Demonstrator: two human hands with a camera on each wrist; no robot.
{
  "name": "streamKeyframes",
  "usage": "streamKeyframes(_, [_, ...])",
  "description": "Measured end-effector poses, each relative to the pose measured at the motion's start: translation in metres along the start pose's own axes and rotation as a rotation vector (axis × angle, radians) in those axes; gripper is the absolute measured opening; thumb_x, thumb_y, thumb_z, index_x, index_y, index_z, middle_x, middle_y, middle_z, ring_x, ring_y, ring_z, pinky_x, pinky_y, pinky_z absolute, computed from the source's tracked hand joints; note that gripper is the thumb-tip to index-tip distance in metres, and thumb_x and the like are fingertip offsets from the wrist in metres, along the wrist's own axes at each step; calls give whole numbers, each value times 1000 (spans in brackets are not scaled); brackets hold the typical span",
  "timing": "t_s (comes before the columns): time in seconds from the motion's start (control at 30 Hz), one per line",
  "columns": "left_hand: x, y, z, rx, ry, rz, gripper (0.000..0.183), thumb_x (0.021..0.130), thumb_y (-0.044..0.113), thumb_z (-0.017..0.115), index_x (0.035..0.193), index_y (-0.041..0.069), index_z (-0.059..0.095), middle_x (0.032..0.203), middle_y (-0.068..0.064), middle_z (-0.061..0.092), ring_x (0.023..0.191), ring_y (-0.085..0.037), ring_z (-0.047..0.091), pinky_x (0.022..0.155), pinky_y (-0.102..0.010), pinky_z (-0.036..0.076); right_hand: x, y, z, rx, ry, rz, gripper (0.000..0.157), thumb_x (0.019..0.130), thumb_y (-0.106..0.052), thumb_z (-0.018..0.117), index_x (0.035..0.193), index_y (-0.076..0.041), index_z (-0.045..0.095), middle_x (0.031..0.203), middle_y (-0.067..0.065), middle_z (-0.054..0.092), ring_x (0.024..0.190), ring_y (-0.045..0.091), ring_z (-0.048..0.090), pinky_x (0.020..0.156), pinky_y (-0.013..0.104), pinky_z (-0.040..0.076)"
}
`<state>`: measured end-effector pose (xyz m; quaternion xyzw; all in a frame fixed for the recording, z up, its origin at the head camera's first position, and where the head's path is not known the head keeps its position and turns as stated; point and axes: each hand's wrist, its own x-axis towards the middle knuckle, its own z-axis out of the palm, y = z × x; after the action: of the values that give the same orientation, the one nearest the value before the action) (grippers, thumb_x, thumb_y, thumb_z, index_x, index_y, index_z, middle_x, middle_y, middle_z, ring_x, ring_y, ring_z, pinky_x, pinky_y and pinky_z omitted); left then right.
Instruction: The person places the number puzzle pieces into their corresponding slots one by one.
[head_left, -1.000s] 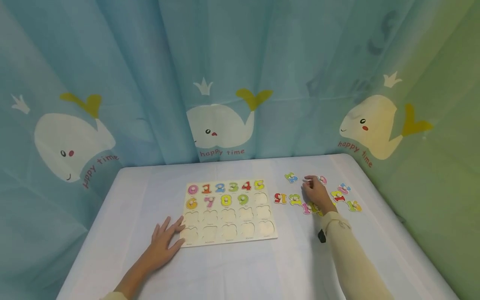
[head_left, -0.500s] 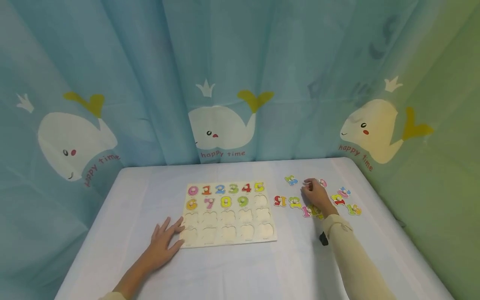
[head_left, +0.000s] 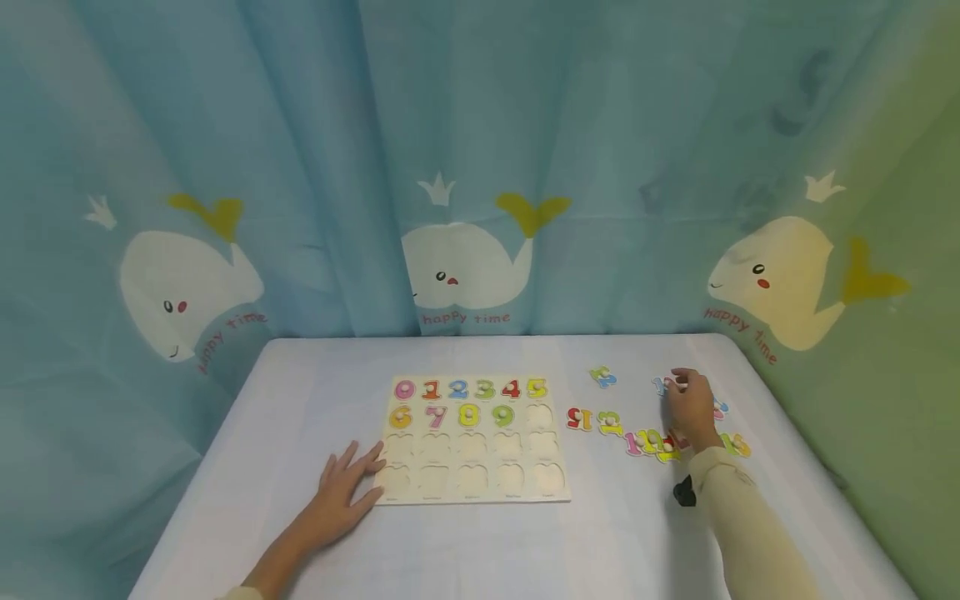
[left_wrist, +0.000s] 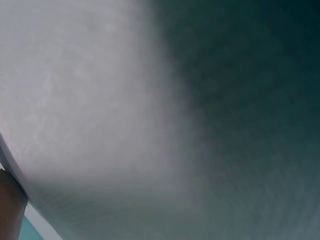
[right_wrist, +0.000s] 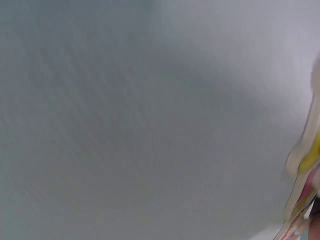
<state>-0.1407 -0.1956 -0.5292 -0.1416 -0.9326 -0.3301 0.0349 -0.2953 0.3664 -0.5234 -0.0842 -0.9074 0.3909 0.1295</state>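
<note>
A pale wooden number puzzle board (head_left: 472,492) lies flat on the table, with the pieces 0 to 9 in its two back rows. My left hand (head_left: 341,492) rests at its left edge, fingers spread, fingertips on the edge. My right hand (head_left: 692,408) bends down over the loose number pieces on the right. Its thumb and fingertips are right at a piece with a blue 1 (head_left: 660,386), partly hidden beneath it; I cannot tell whether they pinch it. The right wrist view catches only blurred edges of yellow and pink pieces (right_wrist: 310,155) at its right side.
Nearest the board lie a red 15 piece (head_left: 579,418) and a yellow-green 13 piece (head_left: 610,423). A green-and-blue piece (head_left: 603,377) is farther back. Several pieces overlap beside a pink one (head_left: 637,442). A whale-print curtain (head_left: 465,267) hangs behind the table.
My right hand has moved right across the loose pieces, uncovering the left part of the blue 1 piece. My left hand stays at the board's edge. The head view has shifted slightly.
</note>
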Motion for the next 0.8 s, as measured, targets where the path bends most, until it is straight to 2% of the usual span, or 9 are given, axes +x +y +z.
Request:
streamKeyframes(0.17, [0, 2, 1, 13, 0, -1, 52, 87, 24, 65, 135, 9, 51, 143, -3, 44, 137, -41, 18, 107, -60, 1, 3, 10, -6, -58, -47, -21, 31, 95, -6, 50, 123, 9, 49, 111, 27, 52, 102, 40, 50, 84, 51, 43])
streamKeyframes(0.37, [-1, 3, 1, 21, 0, -16, 45, 87, 23, 65, 128, 9, 56, 144, -2, 41, 138, -39, 18, 108, -59, 0, 6, 7, -5, -60, -117, -72, 35, 95, -4, 49, 128, 8, 46, 112, 26, 53, 100, 39, 50, 83, 50, 43])
streamKeyframes(0.53, [0, 5, 3, 10, -9, -18, 45, 87, 23, 65, 129, 9, 56, 145, -2, 41, 138, -39, 17, 108, -58, 0, 4, 5, -1, -49, -84, -91, 35, 94, -2, 50, 128, 7, 46, 106, 24, 54, 95, 35, 51, 79, 46, 43])
streamKeyframes(0.63, [-1, 4, 3, 13, -8, -19, 48, 87, 24, 65, 131, 9, 54, 145, -2, 41, 138, -39, 18, 108, -59, 0, 2, -5, 7, -37, -74, -132, 35, 93, -3, 52, 127, 6, 47, 103, 21, 56, 91, 31, 53, 74, 40, 45])
streamKeyframes(0.8, [-2, 2, 0, 20, 2, -14, 51, 88, 25, 65, 134, 9, 52, 144, -2, 42, 138, -40, 18, 108, -59, 0, -7, -32, 28, 2, -109, -179, 35, 94, -7, 55, 127, 2, 49, 103, 16, 58, 92, 27, 54, 71, 34, 47])
